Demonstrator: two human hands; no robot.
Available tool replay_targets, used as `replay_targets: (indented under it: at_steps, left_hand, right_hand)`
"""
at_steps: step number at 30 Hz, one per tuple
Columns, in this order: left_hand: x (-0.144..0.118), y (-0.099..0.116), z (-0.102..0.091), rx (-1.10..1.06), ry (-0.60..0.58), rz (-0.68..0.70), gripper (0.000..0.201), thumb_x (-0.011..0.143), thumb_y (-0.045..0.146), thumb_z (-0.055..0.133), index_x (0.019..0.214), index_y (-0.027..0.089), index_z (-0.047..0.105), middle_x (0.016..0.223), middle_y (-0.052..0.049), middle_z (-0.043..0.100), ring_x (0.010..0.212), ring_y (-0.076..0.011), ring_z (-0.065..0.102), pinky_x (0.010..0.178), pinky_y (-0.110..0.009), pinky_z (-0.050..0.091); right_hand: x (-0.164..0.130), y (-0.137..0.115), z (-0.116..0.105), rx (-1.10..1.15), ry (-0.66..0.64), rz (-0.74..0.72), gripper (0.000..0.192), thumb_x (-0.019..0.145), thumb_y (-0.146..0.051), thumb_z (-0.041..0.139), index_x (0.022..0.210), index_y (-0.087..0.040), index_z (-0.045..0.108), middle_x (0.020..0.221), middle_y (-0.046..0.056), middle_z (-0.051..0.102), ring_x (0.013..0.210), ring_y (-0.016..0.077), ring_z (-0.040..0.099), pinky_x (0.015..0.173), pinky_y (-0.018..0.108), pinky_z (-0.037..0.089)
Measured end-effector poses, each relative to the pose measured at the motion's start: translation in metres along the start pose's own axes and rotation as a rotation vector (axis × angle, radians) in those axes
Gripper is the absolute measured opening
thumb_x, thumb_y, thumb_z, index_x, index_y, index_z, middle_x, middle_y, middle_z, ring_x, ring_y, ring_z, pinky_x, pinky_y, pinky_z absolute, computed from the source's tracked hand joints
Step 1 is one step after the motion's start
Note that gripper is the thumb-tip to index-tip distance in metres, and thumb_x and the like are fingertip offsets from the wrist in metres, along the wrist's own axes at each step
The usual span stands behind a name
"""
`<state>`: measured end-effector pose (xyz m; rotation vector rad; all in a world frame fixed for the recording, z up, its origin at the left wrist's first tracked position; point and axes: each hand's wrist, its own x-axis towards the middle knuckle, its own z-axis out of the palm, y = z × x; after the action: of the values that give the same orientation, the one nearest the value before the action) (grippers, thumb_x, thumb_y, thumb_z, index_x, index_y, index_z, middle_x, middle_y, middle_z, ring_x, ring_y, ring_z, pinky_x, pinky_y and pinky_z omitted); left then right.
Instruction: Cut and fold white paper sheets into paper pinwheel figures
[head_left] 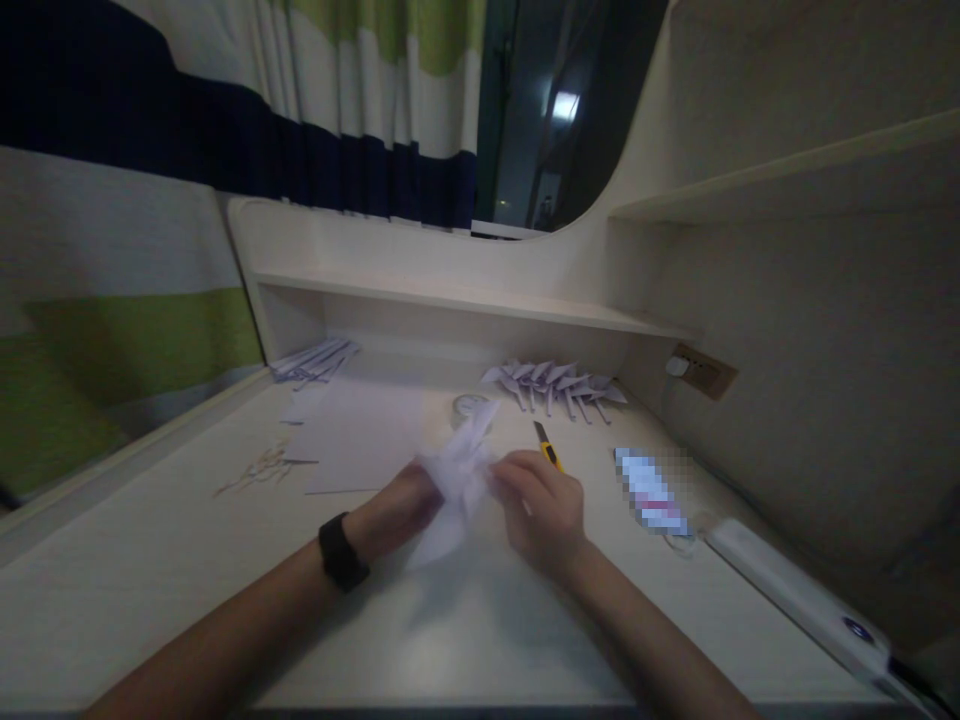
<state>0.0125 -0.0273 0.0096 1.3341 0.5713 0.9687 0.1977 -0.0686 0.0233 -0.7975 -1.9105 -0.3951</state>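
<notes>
A white paper pinwheel (pixel 459 475), somewhat blurred, is held up over the middle of the desk. My left hand (pixel 401 510), with a black band on its wrist, grips it from behind on the left, its fingertips hidden by the paper. At the right edge of the pinwheel, my right hand (pixel 541 505) pinches the paper between thumb and bent fingers. Just behind the pinwheel lies a roll of tape (pixel 469 408), partly covered by a paper blade. A yellow utility knife (pixel 549 447) rests beyond my right hand.
Several finished paper pinwheels (pixel 555 385) lie in a row at the back right. Rolled paper sticks (pixel 315 360) and white sheets (pixel 360 425) are at the back left, near thin twisted strips (pixel 262 465). A blurred-out phone (pixel 649 492) and a long white lamp (pixel 799 595) line the right side.
</notes>
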Motion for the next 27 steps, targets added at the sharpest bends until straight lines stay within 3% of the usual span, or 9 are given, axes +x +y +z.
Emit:
replay_targets:
  at_steps: [5, 11, 14, 19, 27]
  left_hand:
    - [0.005, -0.001, -0.005, 0.115, 0.048, -0.034, 0.028, 0.07, 0.035, 0.067, 0.085, 0.012, 0.069, 0.082, -0.009, 0.067, 0.079, -0.0226, 0.057, 0.066, -0.031, 0.044]
    - [0.0, -0.003, 0.01, 0.044, 0.015, 0.065, 0.025, 0.078, 0.033, 0.06, 0.087, 0.01, 0.068, 0.083, -0.01, 0.066, 0.077, -0.0201, 0.058, 0.07, -0.03, 0.043]
    - [-0.002, 0.002, 0.016, 0.133, 0.085, 0.075, 0.025, 0.08, 0.034, 0.057, 0.087, 0.012, 0.067, 0.077, -0.006, 0.065, 0.07, -0.0176, 0.056, 0.07, -0.03, 0.042]
    - [-0.001, 0.001, 0.02, 0.286, 0.23, 0.063, 0.024, 0.083, 0.037, 0.051, 0.085, 0.016, 0.061, 0.067, -0.002, 0.057, 0.064, -0.0156, 0.051, 0.062, -0.027, 0.041]
    - [-0.001, -0.019, 0.025, 0.28, 0.211, 0.131, 0.019, 0.088, 0.036, 0.045, 0.08, 0.018, 0.047, 0.058, 0.006, 0.041, 0.048, -0.0087, 0.038, 0.048, -0.021, 0.031]
  right_hand:
    - [0.012, 0.004, -0.002, -0.076, -0.166, -0.086, 0.018, 0.085, -0.021, 0.053, 0.1, -0.021, 0.063, 0.091, 0.006, 0.066, 0.071, 0.0139, 0.061, 0.059, 0.024, 0.045]
    - [0.007, 0.014, 0.009, -0.149, -0.225, -0.153, 0.018, 0.083, -0.016, 0.051, 0.094, -0.022, 0.064, 0.089, 0.004, 0.069, 0.074, 0.0152, 0.062, 0.061, 0.025, 0.044]
    - [0.006, 0.017, 0.011, -0.135, -0.21, -0.147, 0.015, 0.083, -0.018, 0.052, 0.093, -0.019, 0.063, 0.089, 0.006, 0.068, 0.074, 0.0165, 0.062, 0.061, 0.026, 0.045]
    - [0.002, 0.015, 0.018, -0.089, -0.199, -0.036, 0.015, 0.085, -0.017, 0.048, 0.093, -0.018, 0.061, 0.085, 0.007, 0.066, 0.07, 0.0157, 0.06, 0.059, 0.024, 0.044]
    - [-0.001, 0.006, 0.026, 0.185, -0.104, 0.296, 0.011, 0.084, -0.015, 0.05, 0.077, -0.019, 0.058, 0.073, 0.002, 0.06, 0.068, 0.0153, 0.057, 0.061, 0.025, 0.041]
